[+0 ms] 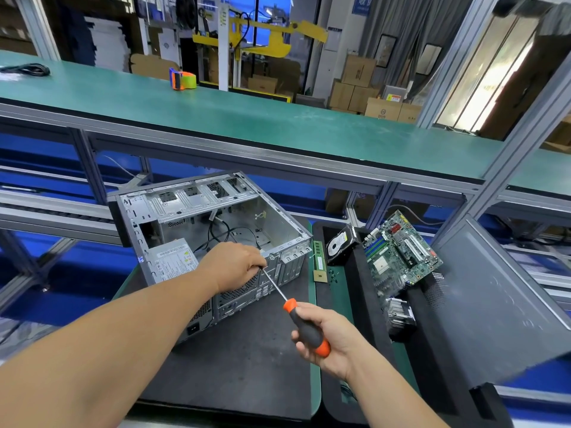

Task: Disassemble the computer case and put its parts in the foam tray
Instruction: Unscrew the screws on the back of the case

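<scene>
The right hand (327,338) is wrapped around the black-and-orange handle of a long-shafted screwdriver (306,327), whose tip reaches a screw at the rear top edge of the open grey metal computer case (197,230). The left hand (231,267) rests on that same edge, its fingers curled about the shaft near the tip. The case lies on its side on a dark mat (247,366) over a green-edged bench; inside show bare steel walls, loose black cables and a silver power supply (174,261) with a white label too small to read. To the right, a black foam tray (361,291) holds a hard drive (340,245), a green motherboard (401,257) and a finned heatsink (400,316); a memory stick (319,257) lies between case and tray. A grey side panel (500,304) leans at far right. Above runs a long green shelf (278,118) on aluminium framing, carrying an orange-and-blue tape dispenser (182,78) and a coiled black cable (26,70). Beyond are cardboard boxes (358,88) and a yellow frame.
</scene>
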